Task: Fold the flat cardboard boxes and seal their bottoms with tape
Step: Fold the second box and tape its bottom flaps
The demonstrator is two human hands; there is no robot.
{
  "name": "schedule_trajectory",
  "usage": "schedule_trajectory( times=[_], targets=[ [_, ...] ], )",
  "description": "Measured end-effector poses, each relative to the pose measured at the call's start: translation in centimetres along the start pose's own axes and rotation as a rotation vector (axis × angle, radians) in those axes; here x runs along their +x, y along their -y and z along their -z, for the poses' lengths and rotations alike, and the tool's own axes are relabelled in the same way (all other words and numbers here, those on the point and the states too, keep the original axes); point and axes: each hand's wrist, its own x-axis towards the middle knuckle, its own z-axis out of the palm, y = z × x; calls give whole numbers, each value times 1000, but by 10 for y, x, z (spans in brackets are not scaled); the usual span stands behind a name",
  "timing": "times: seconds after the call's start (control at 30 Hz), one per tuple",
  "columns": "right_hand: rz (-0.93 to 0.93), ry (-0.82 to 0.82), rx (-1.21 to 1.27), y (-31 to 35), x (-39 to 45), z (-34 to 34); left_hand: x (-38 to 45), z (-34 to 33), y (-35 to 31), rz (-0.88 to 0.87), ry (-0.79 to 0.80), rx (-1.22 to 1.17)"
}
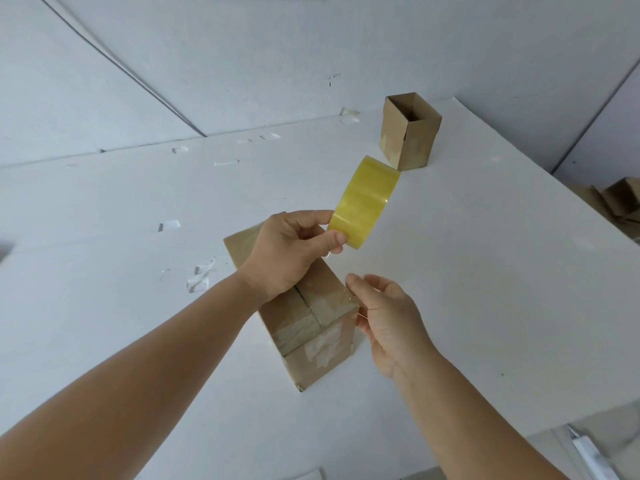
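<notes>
Head view: left hand (289, 251) pinched the yellow tape roll (363, 201) between thumb and fingers, held above the white table (485, 289). Right hand (384, 317) half-curled beside the box (311, 313), fingertips at its taped top edge; any tape pinched couldn't be made out. Box stood bottom-up, seam taped. Second box (410, 131) stood open-topped, well apart at the far edge.

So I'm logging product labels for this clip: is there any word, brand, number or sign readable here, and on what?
None can be read.
Tape roll in the left hand: plain yellow, no print showing.
Taped box by the right hand: bare cardboard.
Open box behind: bare cardboard.
</notes>
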Motion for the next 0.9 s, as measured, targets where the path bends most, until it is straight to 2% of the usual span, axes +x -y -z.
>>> schedule_trajectory(
  times=[0.1, 0.17, 0.23, 0.3, 0.37, 0.5, 0.63, 0.7, 0.83, 0.9],
  targets=[
    [84, -213, -80, -5, -5, 5, 0, 1, 2, -2, -10, -16],
    [313, -257, -82, -2, -22, 11, 0, 1, 3, -2, -12, -21],
    [506, -97, -139, -2, -42, 8, 1, 0, 4, -3, -13, -18],
    [589, 101, -228, -11, -54, 4, 1, 0, 4, 0, -14, -18],
    [602, 185, -278, -21, -55, 4, 1, -1, 4, 7, -17, -22],
    [599, 175, -369, -35, -51, 5, 1, -3, 2, 10, -37, -36],
    [469, 242, -511, -57, -46, 13, 1, -3, 2, 13, -50, -32],
    [433, 202, -550, -63, -49, 18, 0, -3, 2, 7, -48, -31],
    [704, 137, -700, -71, -59, 8, 0, -4, 1, 24, -55, -14],
    [724, 124, -780, -75, -58, 2, -1, -4, 0, 23, -55, 2]
  ],
)
